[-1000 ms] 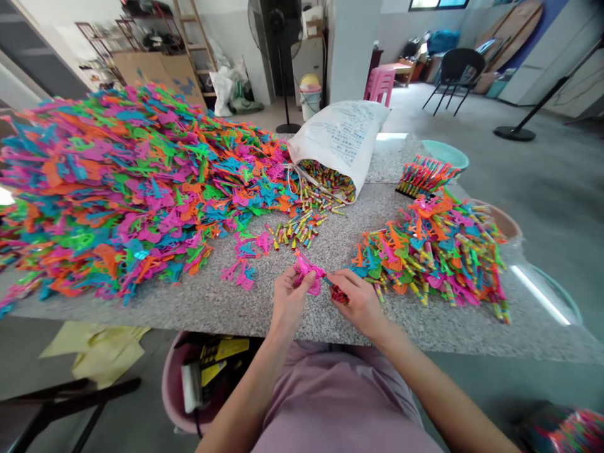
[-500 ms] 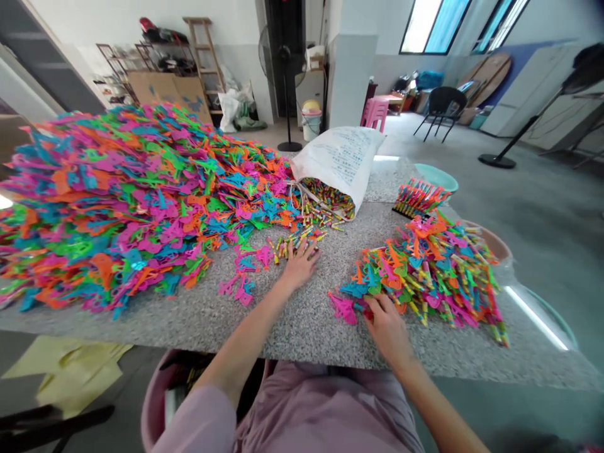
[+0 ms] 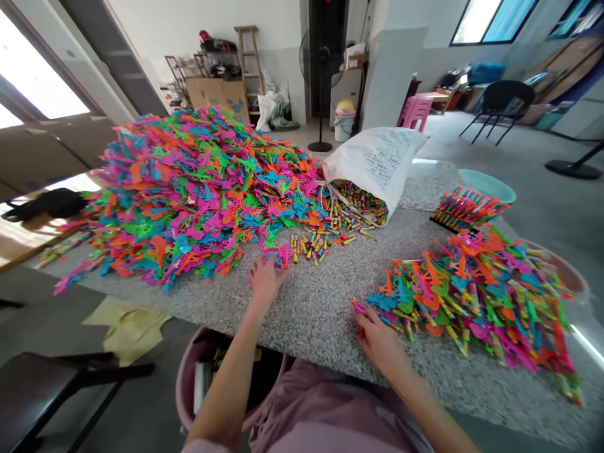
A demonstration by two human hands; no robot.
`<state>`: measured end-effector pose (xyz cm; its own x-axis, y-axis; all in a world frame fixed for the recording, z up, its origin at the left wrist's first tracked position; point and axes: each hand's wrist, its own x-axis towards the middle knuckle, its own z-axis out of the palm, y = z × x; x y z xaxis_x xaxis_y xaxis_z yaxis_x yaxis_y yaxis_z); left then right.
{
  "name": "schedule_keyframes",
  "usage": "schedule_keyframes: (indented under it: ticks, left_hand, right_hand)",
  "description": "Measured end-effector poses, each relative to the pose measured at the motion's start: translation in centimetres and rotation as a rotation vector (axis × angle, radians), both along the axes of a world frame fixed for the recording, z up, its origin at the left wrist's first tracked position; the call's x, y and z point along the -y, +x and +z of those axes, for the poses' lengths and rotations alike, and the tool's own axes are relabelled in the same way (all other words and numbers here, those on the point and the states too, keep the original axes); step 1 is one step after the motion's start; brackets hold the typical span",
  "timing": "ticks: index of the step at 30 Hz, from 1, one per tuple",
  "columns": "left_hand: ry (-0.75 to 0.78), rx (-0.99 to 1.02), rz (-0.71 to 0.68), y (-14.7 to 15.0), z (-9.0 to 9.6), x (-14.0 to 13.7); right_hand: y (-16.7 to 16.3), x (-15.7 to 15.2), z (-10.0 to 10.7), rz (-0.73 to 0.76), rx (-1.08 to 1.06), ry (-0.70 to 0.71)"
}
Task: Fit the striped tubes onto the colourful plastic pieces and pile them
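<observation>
My left hand (image 3: 265, 282) is at the near edge of the small pink plastic pieces (image 3: 284, 255), fingers spread, with a bit of pink showing beside it. My right hand (image 3: 381, 340) is closed at the left end of a heap of printed sticks with coloured plastic tops (image 3: 448, 292). A pink plastic piece (image 3: 359, 307) pokes out at its fingertips; the rest is hidden under the hand. Short yellow-and-red printed tubes (image 3: 311, 244) lie between the hands, spilling from a white sack (image 3: 377, 157).
A large mound of pink, blue, green and orange plastic pieces (image 3: 198, 195) covers the left of the speckled stone table (image 3: 321, 308). Sticks stand in a black rack (image 3: 453, 223) at right, near a teal basin (image 3: 488, 184). A pink tub (image 3: 189, 377) sits below the table edge.
My left hand has left the printed tubes and moved left to the pink pieces. My right hand stays by the stick heap, now over the pink piece. The view has turned left.
</observation>
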<state>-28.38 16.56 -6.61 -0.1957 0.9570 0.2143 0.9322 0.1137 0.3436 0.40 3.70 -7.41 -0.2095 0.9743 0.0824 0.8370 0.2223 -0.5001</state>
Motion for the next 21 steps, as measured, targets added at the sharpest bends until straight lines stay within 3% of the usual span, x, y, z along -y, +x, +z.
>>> schedule_keyframes:
  ticks: [2,4,6,8,10,12,17,19,21]
  left_hand:
    - [-0.062,0.020,0.024,-2.3,-1.1,2.0]
    - [0.005,0.051,0.001,-3.1,-2.3,3.9]
    - [0.125,0.087,0.011,-2.8,-3.1,5.6]
    - [0.199,0.167,0.033,-1.5,-3.2,7.0]
    - [0.216,0.330,0.029,0.4,-2.6,8.1]
    - [0.160,0.592,0.005,2.6,-1.5,8.7]
    - [-0.161,1.491,-0.120,7.9,1.6,8.4]
    - [-0.224,1.595,-0.144,9.4,2.4,8.1]
    - [-0.276,1.577,-0.140,10.5,3.0,8.1]
  right_hand:
    - [0.1,-0.4,0.0,-0.126,-0.013,0.001]
    - [0.2,-1.0,0.2,-0.233,-0.197,-0.014]
    - [-0.1,-1.5,0.8,-0.307,-0.526,-0.121]
    - [-0.7,-1.7,1.3,-0.363,-0.901,-0.334]
    - [-1.7,-1.8,1.7,-0.404,-1.192,-0.553]
    - [-2.8,-1.9,2.2,-0.423,-1.334,-0.655]
    - [-4.4,-3.3,4.2,-0.395,-1.490,-0.598]
    - [-4.1,-3.7,4.7,-0.411,-1.545,-0.651]
    - [-3.5,-3.9,4.6,-0.428,-1.571,-0.710]
